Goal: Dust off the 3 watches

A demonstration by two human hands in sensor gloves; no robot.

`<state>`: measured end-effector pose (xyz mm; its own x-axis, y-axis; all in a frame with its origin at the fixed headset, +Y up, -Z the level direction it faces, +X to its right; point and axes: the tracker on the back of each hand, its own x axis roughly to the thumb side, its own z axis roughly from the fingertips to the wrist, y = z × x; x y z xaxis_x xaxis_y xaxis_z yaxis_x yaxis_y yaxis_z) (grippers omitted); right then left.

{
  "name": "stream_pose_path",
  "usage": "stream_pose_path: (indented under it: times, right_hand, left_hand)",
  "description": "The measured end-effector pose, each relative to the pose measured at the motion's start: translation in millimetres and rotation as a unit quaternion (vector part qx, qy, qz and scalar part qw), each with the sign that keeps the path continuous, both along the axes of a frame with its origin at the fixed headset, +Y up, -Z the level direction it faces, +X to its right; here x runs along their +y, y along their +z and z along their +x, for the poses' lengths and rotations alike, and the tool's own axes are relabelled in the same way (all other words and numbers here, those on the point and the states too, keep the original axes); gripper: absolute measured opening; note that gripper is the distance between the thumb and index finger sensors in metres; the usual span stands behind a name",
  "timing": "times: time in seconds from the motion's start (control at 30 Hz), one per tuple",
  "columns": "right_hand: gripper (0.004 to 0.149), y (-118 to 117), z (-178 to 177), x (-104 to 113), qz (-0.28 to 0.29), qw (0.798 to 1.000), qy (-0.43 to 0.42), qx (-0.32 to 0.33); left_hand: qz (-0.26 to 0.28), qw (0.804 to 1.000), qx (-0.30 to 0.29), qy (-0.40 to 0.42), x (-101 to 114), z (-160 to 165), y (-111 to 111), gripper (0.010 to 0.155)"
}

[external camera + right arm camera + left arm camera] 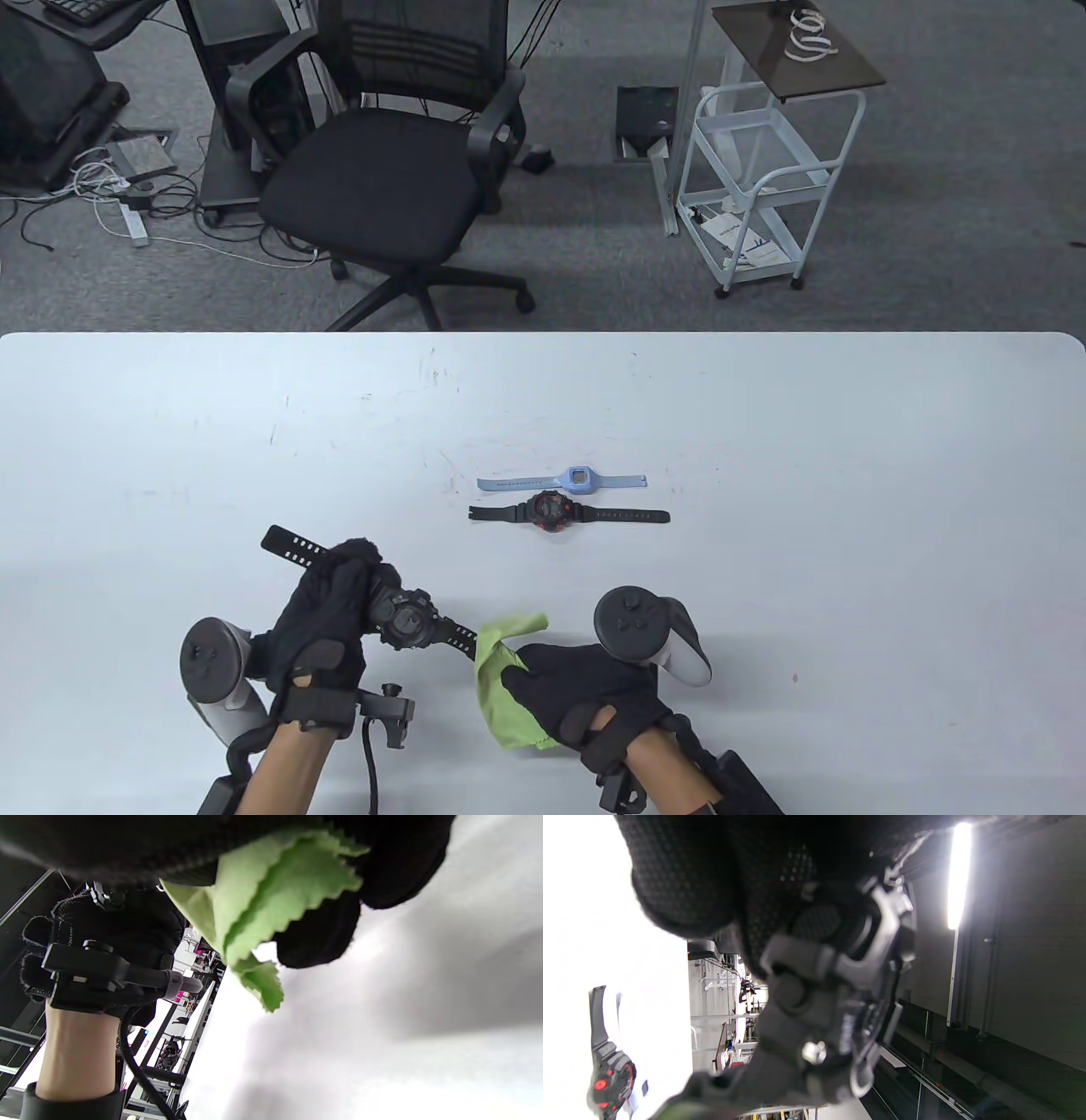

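— Nearest the camera, what do the two hands hold?

— Both come in at the near edge of the table [170, 441]. On the left, the left hand [327, 624] has its fingers curled round a black watch [405, 621], gripping it beside the case; the watch is lifted and tilted, one strap end pointing far-left past the fingers, the other reaching right.

— And the right hand?

— Its fingers are closed on a green cloth [502, 679]. That right hand [585, 688] sits just right of the black watch, and the cloth meets the watch's right strap end.

— Do the wrist views add anything?

— From the left wrist, the held watch's back and buckle fill the picture, blurred. From the right wrist, the cloth's zigzag edge hangs out from between the gloved fingers.

— Where are the other watches?

— Farther out, near the table's middle, lying flat: a black-and-red watch [551, 513], straps stretched left and right, and just beyond it a light blue watch [577, 480], parallel and close beside.
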<state>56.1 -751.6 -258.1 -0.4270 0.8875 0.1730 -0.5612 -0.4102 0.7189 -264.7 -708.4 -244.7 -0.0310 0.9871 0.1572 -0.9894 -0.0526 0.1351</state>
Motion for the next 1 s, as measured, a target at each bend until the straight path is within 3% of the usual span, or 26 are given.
stream_pose_path:
  times: [0.2,0.33,0.4,0.63,1.0]
  right_hand:
    - [0.047,1.8,6.5,28.1,0.08,0.994,0.075,0.003]
    - [0.047,16.1,-8.6,48.4,0.167,0.962,0.207,0.056]
    - [0.047,21.1,-18.7,46.3,0.177,0.95,0.247,0.079]
    - [0.047,19.3,-35.4,17.6,0.127,0.921,0.347,0.125]
    - [0.047,24.4,-53.3,1.6,0.152,0.87,0.443,0.154]
  left_hand:
    - [-0.004,1.0,0.003,0.007,-0.7,-1.9,0.0,0.044]
    - [0.001,1.0,0.007,0.002,2.5,-3.4,1.0,0.044]
    - [0.002,1.0,0.009,-0.001,3.0,-3.8,1.3,0.045]
    - [-0.004,1.0,0.01,-0.003,2.3,-3.3,0.9,0.045]
    - [-0.02,1.0,0.004,-0.012,0.6,-0.6,-0.2,0.046]
